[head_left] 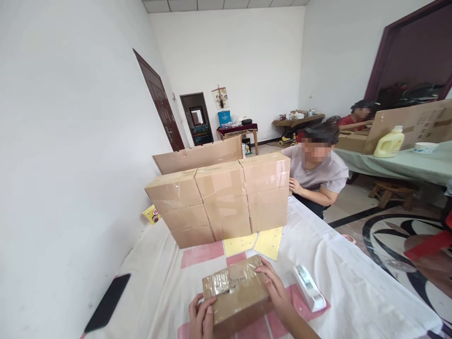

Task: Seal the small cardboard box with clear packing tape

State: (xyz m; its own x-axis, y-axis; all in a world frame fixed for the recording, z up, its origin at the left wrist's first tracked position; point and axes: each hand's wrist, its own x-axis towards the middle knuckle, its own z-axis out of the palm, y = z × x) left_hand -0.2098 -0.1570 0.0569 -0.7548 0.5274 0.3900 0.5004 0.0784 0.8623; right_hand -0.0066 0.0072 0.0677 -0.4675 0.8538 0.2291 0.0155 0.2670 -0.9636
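Fingers (205, 309) of the left hand (202, 321) and right hand (277, 294) are clasping a brown, oblong cardboard box (243, 301) on or just above the white-and-pink cloth-draped desk (353, 287); slipping on its clear, glossy tape (219, 282) could be sending the box into the long white plastic device (309, 288).

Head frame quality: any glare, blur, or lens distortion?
Head view: glare on the clear tape of the small box and smaller glints on the stacked boxes; head view: wide-angle stretch, with the brown door leaning; head view: light soft, left hand and right hand fairly sharp, print on the small box unreadable.
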